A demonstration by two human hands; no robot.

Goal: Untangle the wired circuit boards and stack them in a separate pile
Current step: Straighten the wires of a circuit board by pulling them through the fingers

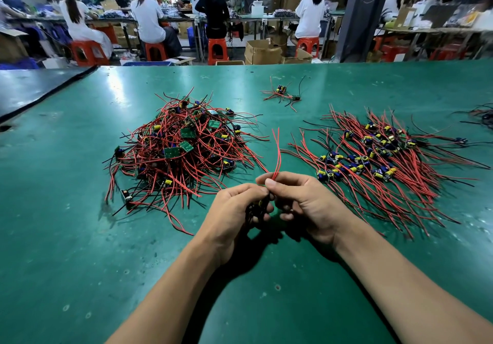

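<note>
A tangled heap of small green circuit boards with red and black wires (pixel 181 151) lies on the green table (pixel 80 237) at left centre. To the right spreads a sorted pile of boards (pixel 373 157) with wires fanned out in line. Between the two piles, near me, my left hand (pixel 234 210) grips a small dark board with yellow parts (pixel 260 206), mostly hidden by the fingers. My right hand (pixel 301 199) pinches that board's red wires (pixel 277 154), which stand up from the fingertips.
A few loose wired boards (pixel 282 94) lie farther back in the middle. More wires (pixel 482 114) show at the far right edge. A dark mat (pixel 32 90) covers the table's left corner. Several people sit on red stools at benches beyond the table.
</note>
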